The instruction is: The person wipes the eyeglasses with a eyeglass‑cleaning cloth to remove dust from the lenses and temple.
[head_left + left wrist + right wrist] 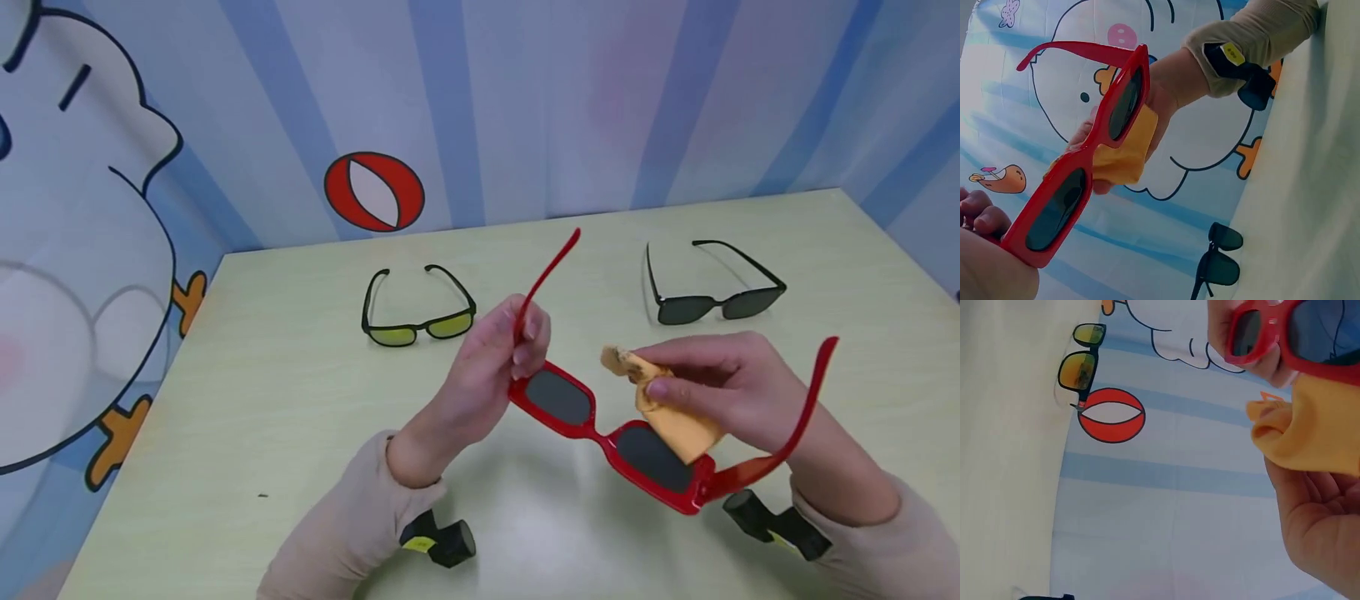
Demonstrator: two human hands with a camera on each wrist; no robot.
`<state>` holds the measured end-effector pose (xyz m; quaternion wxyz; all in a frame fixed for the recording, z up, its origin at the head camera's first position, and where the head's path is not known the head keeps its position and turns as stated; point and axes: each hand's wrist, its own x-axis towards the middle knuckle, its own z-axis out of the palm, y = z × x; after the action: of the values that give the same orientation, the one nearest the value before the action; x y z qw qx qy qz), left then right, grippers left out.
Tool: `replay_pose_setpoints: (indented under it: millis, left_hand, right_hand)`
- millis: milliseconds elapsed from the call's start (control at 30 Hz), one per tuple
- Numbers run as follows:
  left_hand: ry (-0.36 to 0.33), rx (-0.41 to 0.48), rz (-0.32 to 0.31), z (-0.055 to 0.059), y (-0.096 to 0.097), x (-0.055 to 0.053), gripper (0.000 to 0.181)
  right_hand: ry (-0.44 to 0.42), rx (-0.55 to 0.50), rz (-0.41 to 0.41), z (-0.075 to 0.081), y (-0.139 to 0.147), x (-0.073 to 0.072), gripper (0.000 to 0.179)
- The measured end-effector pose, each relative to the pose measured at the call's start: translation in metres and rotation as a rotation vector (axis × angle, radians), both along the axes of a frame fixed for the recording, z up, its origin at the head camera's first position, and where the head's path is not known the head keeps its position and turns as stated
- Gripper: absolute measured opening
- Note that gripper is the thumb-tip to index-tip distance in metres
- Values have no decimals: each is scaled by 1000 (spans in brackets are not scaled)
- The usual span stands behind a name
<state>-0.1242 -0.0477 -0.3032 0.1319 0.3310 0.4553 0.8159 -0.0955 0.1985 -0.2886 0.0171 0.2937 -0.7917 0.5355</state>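
A pair of red-framed sunglasses [600, 435] with dark lenses is held above the table, its temples unfolded. My left hand [491, 367] grips it at one hinge, with fingers curled round the temple. In my right hand [738, 387] a bunched orange-yellow cloth [678, 421] is pinched between thumb and fingers. The cloth's lower part lies against or just behind the lens farther from my left hand; the exact contact cannot be told. From the left wrist view, the cloth [1125, 156] shows behind the red frame. The right wrist view shows its folded end [1272, 425] near the frame.
Black-framed glasses with yellow lenses [420, 330] stand on the table [225, 400] beyond my left hand. Black sunglasses [720, 307] sit at the back right. A patterned backdrop [510, 100] rises behind the table. Both sleeves carry black wrist cameras [450, 542].
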Motion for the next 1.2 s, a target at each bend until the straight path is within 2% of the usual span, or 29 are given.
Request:
replay_pose_setpoints:
  millis: [67,133,200,267,333,400,467,633,700,900,1100,1200]
  left_hand:
    - [-59,20,-34,-1,5,2,25]
    - [-107,34,-59,0,10,4,20]
    - [-149,45,-59,1,14,5,19]
    - [-201,55,-48,2,18,6,24]
    - [-261,61,-32,2,21,6,29]
    - [-313,63,-19,2,23,6,30]
    - [-350,68,-20,2,23,7,31]
    - [-369,80,-75,2,26,10,32]
    - [-369,85,-109,2,28,11,31]
    - [-387,91,-159,2,34,14,31]
    - [-386,63,-126,2,34,11,29]
    - [-364,35,-98,2,32,8,28]
  right_hand:
    - [105,-38,17,-2,-4,-1,39]
    - [222,-50,60,-5,-8,-3,37]
    - [347,-53,141,-9,-12,-5,31]
    - [471,-56,261,-12,-15,-7,28]
    - [543,-58,383,-15,-19,-9,27]
    - [585,-39,453,-16,-21,-10,26]
    - [635,-12,467,-17,-24,-11,26]
    - [802,19,379,-16,-28,-11,23]
    - [825,4,369,-16,-29,-11,21]
    - [777,16,427,-16,-28,-11,24]
    - [680,79,450,-15,-24,-12,30]
    - [636,69,468,-17,-24,-12,28]
